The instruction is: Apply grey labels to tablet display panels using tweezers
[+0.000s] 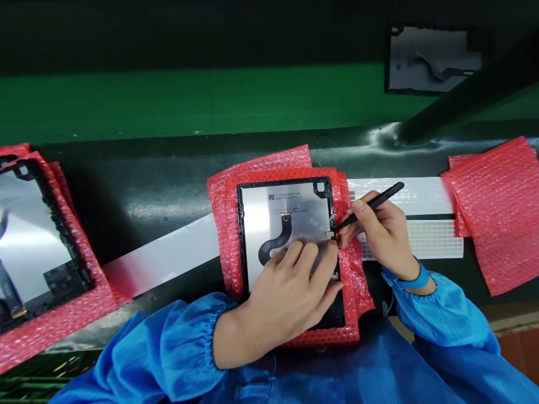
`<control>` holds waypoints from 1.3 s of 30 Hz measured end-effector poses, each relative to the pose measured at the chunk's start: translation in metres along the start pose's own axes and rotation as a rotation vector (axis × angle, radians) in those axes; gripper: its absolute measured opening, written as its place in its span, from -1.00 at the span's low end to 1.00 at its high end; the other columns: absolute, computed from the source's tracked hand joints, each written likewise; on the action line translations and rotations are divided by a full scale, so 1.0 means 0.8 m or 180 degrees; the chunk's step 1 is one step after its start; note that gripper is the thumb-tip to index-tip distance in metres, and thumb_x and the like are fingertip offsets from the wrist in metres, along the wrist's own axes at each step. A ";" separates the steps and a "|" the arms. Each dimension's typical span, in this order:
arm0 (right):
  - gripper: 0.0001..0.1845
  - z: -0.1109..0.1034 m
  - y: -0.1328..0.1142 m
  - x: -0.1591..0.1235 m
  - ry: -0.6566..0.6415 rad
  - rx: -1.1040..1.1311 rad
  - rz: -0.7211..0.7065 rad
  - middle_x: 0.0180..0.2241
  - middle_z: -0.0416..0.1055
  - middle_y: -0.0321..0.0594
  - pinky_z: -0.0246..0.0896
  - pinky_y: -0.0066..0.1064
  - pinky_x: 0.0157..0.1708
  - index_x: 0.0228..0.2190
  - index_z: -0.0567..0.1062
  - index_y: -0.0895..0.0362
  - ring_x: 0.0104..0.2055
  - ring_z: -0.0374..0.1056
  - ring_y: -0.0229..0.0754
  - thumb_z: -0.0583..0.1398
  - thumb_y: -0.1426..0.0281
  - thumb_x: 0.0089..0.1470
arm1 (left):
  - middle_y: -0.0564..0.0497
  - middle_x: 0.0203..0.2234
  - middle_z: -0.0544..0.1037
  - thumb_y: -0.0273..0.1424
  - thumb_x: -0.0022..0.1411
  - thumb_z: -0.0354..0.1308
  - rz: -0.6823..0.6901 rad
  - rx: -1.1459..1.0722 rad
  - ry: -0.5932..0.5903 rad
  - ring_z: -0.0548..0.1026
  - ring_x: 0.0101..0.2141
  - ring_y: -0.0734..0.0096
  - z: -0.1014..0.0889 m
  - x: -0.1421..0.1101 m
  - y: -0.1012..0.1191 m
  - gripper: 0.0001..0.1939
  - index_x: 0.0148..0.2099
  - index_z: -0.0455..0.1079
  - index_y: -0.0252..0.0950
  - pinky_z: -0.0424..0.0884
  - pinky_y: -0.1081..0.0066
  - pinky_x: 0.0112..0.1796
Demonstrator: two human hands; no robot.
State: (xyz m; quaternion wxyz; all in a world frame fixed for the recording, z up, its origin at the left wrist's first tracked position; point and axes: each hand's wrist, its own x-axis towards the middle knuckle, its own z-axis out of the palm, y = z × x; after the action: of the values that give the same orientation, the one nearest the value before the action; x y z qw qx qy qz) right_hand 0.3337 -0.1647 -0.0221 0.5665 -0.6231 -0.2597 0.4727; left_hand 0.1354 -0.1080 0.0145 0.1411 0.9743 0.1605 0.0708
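Note:
A black-framed display panel [286, 210] with a silver back and a black flex cable [275, 242] lies on a pad of red bubble wrap [263, 168] in front of me. My left hand [290, 292] rests flat on the panel's lower half, fingers stretched out and holding it down. My right hand [381, 235] pinches black tweezers [370, 205] like a pen. Their tip touches a small pale piece at the panel's right edge [330, 232].
A white strip [168, 255] runs under the pad, and a white sheet of small labels [433, 238] lies to the right. Another panel [33, 241] on red wrap sits at the left. More red bubble wrap [497, 213] lies far right. A third panel [433, 59] rests on the green belt [168, 101].

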 end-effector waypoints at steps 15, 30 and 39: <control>-0.60 -0.001 -0.008 0.003 0.0125 -0.0056 -0.0317 -0.64 0.48 -0.40 0.45 -0.42 -0.67 -0.40 0.42 0.02 -0.70 0.45 -0.22 0.33 0.00 0.26 | -0.21 -0.16 0.59 -0.19 0.51 0.07 -0.0002 0.0148 -0.0083 0.59 -0.19 0.06 0.003 0.003 0.000 -0.42 0.32 0.32 -0.58 0.55 0.19 -0.32; -0.75 -0.096 0.042 -0.042 0.0431 -0.0974 -0.0433 -0.57 0.56 -0.34 0.43 -0.41 -0.58 -0.29 0.49 0.07 -0.60 0.51 -0.20 0.30 0.17 0.34 | -0.36 0.03 0.61 -0.19 0.50 0.07 0.0235 0.0432 0.0137 0.54 0.07 -0.08 -0.010 0.025 0.014 -0.45 0.22 0.47 -0.61 0.47 0.12 0.01; -0.77 -0.086 0.051 -0.057 0.0291 -0.1139 -0.0323 -0.53 0.57 -0.32 0.51 -0.41 -0.49 -0.29 0.52 0.06 -0.54 0.56 -0.18 0.31 0.18 0.32 | -0.41 0.29 0.44 0.31 0.37 -0.08 0.0904 0.0556 -0.0964 0.33 0.32 -0.31 0.027 0.046 0.032 -0.01 0.24 0.52 -0.55 0.00 -0.10 0.37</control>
State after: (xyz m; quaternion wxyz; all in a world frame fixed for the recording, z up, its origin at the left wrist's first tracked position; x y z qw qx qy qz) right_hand 0.3668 -0.2447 -0.0535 0.4809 -0.7208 -0.3447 0.3611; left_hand 0.1818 -0.1244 0.0050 0.0673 0.9952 0.0042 -0.0714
